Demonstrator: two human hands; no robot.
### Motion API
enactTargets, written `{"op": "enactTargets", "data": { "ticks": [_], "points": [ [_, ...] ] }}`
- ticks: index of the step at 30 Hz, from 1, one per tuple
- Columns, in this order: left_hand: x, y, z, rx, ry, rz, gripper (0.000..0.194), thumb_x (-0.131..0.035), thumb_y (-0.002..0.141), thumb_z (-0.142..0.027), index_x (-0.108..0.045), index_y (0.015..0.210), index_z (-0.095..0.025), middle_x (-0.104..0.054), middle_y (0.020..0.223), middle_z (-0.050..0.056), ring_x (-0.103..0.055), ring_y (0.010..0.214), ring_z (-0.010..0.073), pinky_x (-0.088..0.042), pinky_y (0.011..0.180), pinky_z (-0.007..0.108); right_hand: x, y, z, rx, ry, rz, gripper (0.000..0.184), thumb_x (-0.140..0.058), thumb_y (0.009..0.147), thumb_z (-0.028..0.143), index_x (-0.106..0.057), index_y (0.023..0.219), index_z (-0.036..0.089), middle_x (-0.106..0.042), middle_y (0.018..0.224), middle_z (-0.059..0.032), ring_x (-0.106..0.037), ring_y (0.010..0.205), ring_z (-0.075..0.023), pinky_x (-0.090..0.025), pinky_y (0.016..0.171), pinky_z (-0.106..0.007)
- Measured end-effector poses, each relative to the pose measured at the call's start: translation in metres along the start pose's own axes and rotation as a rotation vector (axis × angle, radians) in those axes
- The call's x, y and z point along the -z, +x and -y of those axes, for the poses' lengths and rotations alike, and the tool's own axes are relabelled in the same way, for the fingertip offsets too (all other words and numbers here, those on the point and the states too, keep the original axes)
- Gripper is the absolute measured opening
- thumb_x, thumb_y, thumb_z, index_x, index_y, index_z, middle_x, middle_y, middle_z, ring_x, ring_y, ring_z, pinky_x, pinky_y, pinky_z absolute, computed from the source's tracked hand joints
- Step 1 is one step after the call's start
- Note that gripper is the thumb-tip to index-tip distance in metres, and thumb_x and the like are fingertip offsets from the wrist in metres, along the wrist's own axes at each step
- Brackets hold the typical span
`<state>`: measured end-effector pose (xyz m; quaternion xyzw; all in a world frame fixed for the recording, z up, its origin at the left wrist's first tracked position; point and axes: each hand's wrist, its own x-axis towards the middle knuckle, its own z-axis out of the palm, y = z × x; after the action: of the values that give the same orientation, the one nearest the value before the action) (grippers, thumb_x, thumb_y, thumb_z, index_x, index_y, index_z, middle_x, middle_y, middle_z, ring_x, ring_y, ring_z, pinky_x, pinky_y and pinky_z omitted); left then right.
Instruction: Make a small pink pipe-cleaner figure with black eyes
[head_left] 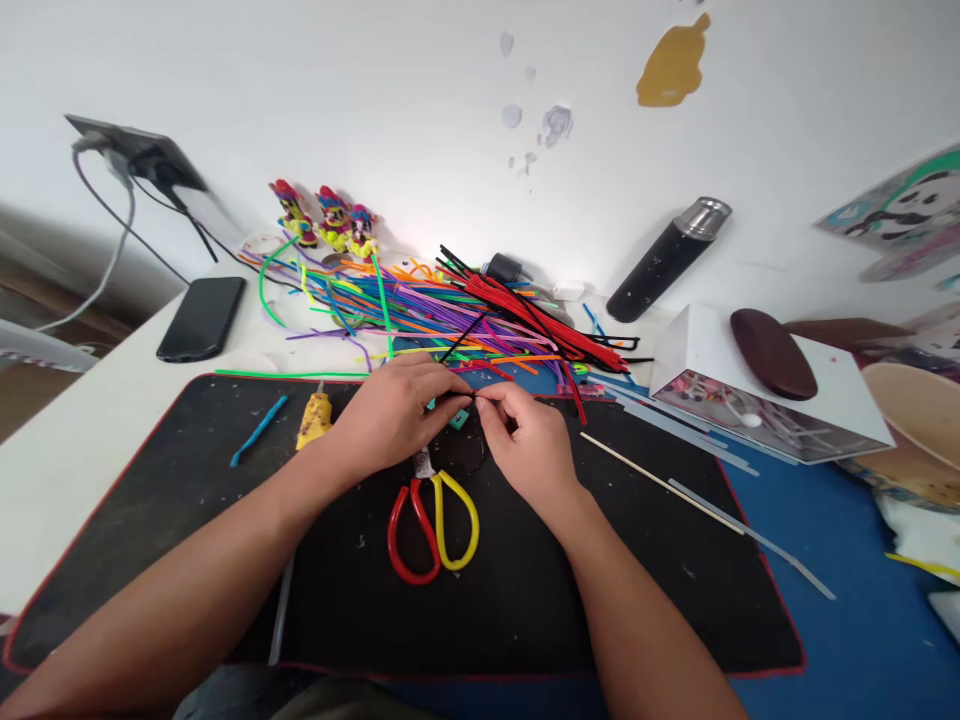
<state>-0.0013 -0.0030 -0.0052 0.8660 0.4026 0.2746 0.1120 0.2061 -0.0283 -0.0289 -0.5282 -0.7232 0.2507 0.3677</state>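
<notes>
The person's left hand [397,415] and right hand [529,440] meet above a black desk mat with red edging [480,600], fingertips pinching a thin black fuzzy stem [461,338] — one end angles up past the left hand toward a heap of multicoloured fuzzy stems [420,310]. Scissors with one red and one yellow handle [412,535] lie just below the hands, beside a small teal piece [459,418] partly hidden by the fingers. A yellow glue gun with dark spots [315,415] sits by the left forearm, near a short blue fuzzy stem [259,430]. Behind, three colourful figurines [332,218] stand against the white wall — a black flask with a silver cap [667,260] leans to their right, a black phone [201,320] lies at left.
</notes>
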Motion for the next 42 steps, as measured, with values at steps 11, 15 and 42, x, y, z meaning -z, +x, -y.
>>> {"op": "enactTargets", "data": {
  "ticks": [11,15,42],
  "points": [
    [0.009,0.000,0.008,0.055,-0.052,-0.007,0.020,-0.060,0.104,-0.028,-0.076,0.095,-0.020,-0.076,0.085,0.006,-0.067,0.082,0.0224,-0.048,0.077,0.034,-0.001,-0.003,0.006,-0.005,0.050,0.052,0.020,-0.059,0.104,0.035,-0.075,0.101,0.023,-0.059,0.063,0.0041,-0.055,0.055,-0.0134,-0.038,0.060,-0.026],
    [0.013,0.000,0.021,0.231,-0.094,-0.158,0.021,-0.061,0.101,-0.032,-0.076,0.094,-0.020,-0.077,0.086,0.005,-0.067,0.083,0.0219,-0.047,0.075,0.033,-0.001,-0.009,0.022,-0.035,0.165,0.235,0.021,-0.063,0.105,0.040,-0.075,0.097,0.025,-0.066,0.068,0.0038,-0.060,0.059,-0.0133,-0.040,0.060,-0.025],
    [0.008,-0.005,0.037,0.290,-0.297,-0.263,0.025,-0.059,0.099,-0.038,-0.076,0.091,-0.021,-0.077,0.082,0.004,-0.067,0.074,0.0203,-0.045,0.069,0.030,-0.023,-0.073,0.058,-0.101,-0.371,0.522,0.020,-0.070,0.089,0.018,-0.073,0.108,0.023,-0.079,0.100,-0.0047,-0.075,0.083,-0.0215,-0.051,0.073,-0.030]
  ]
}}
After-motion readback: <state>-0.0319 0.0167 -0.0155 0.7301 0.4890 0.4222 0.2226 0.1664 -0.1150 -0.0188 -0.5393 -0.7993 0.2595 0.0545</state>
